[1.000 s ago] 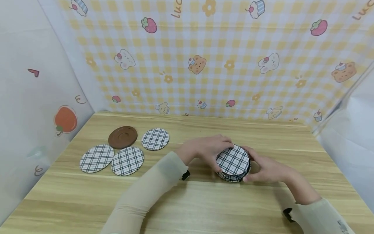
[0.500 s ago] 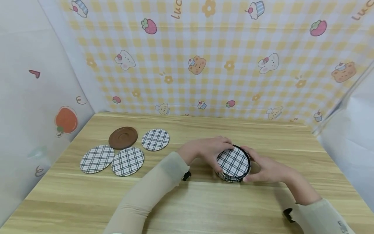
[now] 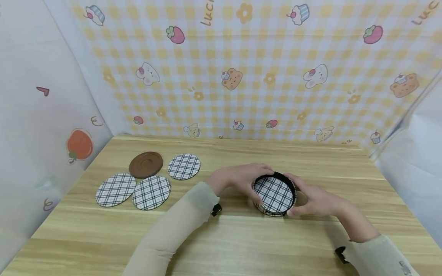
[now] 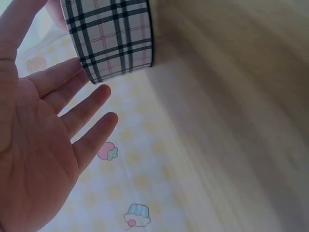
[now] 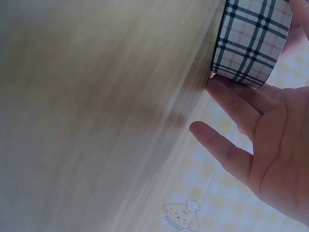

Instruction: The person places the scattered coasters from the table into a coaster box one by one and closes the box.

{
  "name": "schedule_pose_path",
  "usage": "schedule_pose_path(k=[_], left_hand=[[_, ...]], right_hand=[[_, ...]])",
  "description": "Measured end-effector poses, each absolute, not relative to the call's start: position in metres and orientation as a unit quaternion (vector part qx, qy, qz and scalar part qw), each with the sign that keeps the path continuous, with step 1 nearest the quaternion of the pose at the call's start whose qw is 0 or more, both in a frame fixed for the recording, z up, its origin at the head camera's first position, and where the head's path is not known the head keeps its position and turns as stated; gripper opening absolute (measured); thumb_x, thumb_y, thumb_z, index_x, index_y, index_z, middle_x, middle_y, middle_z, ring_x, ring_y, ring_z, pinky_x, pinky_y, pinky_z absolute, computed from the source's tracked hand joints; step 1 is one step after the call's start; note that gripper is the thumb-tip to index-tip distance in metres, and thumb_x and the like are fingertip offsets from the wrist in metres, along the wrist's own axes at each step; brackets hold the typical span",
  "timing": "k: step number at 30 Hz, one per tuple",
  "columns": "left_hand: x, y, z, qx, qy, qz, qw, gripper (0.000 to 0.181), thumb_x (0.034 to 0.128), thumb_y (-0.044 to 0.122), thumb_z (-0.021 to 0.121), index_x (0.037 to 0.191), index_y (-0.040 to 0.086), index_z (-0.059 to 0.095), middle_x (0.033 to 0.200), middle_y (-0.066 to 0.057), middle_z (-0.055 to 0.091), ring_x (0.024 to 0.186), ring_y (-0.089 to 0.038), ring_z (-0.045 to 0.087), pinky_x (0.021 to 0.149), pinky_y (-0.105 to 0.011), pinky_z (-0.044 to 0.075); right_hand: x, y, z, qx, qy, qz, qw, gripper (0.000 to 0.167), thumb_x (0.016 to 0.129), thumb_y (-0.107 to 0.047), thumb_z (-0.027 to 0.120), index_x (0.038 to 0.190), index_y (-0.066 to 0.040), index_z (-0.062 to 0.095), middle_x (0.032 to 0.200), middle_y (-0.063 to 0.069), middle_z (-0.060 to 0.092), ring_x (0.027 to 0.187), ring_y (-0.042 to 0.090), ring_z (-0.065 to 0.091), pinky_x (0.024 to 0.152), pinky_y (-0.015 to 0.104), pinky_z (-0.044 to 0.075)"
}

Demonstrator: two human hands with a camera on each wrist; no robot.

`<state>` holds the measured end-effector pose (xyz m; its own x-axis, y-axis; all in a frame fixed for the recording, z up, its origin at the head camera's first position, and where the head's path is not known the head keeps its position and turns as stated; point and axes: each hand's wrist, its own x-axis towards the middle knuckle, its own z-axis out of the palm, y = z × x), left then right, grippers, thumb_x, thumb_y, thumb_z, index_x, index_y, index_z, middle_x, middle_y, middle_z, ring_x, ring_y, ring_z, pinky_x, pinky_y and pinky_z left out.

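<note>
A round plaid coaster holder point(image 3: 292, 188) with a black inner wall stands on the table, right of the middle in the head view. Inside it, below the rim, lies a round plaid coaster point(image 3: 274, 193). My left hand point(image 3: 243, 178) holds the holder at its left, thumb in front and fingers behind. From the other side my right hand point(image 3: 319, 199) grips it, with the thumb at the front right. Both wrist views show the plaid outer wall of the holder point(image 4: 113, 38) against the fingertips, with the lower fingers spread apart from it. What lies beneath the coaster is hidden.
On the left of the wooden table point(image 3: 241, 245) lie three plaid discs: a left one point(image 3: 116, 189), a front one point(image 3: 152, 193) and a back one point(image 3: 184, 166). A brown round disc point(image 3: 146, 165) lies behind them. A checked cloth point(image 3: 207, 84) hangs behind the table.
The plaid coaster has gone down from the rim into the holder, and more of the black inner wall shows. Both hands have stayed at the holder. The head view has tilted slightly.
</note>
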<state>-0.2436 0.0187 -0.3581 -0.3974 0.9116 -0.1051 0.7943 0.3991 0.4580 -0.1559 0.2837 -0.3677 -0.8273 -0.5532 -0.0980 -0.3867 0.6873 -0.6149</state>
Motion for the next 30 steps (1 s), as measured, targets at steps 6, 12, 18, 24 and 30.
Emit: schedule_pose_path(k=[6, 12, 18, 24, 30], left_hand=[[-0.247, -0.006, -0.363, 0.486, 0.847, 0.148, 0.155, 0.096, 0.0810, 0.047, 0.079, 0.155, 0.008, 0.032, 0.161, -0.010, 0.033, 0.150, -0.024, 0.029, 0.124, -0.037, 0.024], [-0.246, -0.042, -0.360, 0.451, 0.866, 0.152, 0.151, 0.089, 0.0867, 0.046, 0.073, 0.155, 0.007, 0.032, 0.161, -0.012, 0.032, 0.151, -0.026, 0.027, 0.125, -0.039, 0.022], [-0.243, -0.080, -0.356, 0.399, 0.890, 0.165, 0.148, 0.084, 0.0898, 0.045, 0.070, 0.155, 0.010, 0.032, 0.162, -0.011, 0.032, 0.151, -0.026, 0.028, 0.124, -0.041, 0.023], [-0.239, -0.118, -0.348, 0.349, 0.909, 0.179, 0.138, 0.080, 0.0917, 0.043, 0.068, 0.155, 0.011, 0.033, 0.161, -0.010, 0.033, 0.150, -0.028, 0.029, 0.121, -0.047, 0.029], [-0.244, -0.153, -0.347, 0.321, 0.918, 0.194, 0.126, 0.077, 0.0932, 0.035, 0.068, 0.154, 0.004, 0.033, 0.159, -0.017, 0.034, 0.149, -0.037, 0.029, 0.120, -0.054, 0.028]], right_hand=[[-0.157, 0.281, -0.365, -0.260, 0.906, -0.303, 0.141, 0.108, 0.080, -0.040, 0.081, 0.156, -0.002, 0.015, 0.145, 0.031, 0.046, 0.133, 0.051, 0.044, 0.102, 0.070, 0.038], [-0.157, 0.279, -0.361, -0.253, 0.903, -0.309, 0.157, 0.110, 0.079, -0.041, 0.081, 0.156, 0.000, 0.013, 0.147, 0.032, 0.043, 0.134, 0.053, 0.042, 0.103, 0.071, 0.037], [-0.151, 0.277, -0.362, -0.238, 0.912, -0.300, 0.147, 0.114, 0.078, -0.046, 0.081, 0.156, 0.002, 0.013, 0.148, 0.034, 0.041, 0.134, 0.054, 0.041, 0.104, 0.072, 0.036], [-0.145, 0.277, -0.366, -0.227, 0.916, -0.306, 0.129, 0.115, 0.078, -0.046, 0.081, 0.156, 0.004, 0.013, 0.151, 0.035, 0.037, 0.135, 0.054, 0.041, 0.106, 0.072, 0.033], [-0.142, 0.274, -0.365, -0.217, 0.918, -0.313, 0.110, 0.111, 0.079, -0.045, 0.080, 0.156, 0.005, 0.017, 0.152, 0.033, 0.036, 0.132, 0.054, 0.045, 0.105, 0.071, 0.036]])
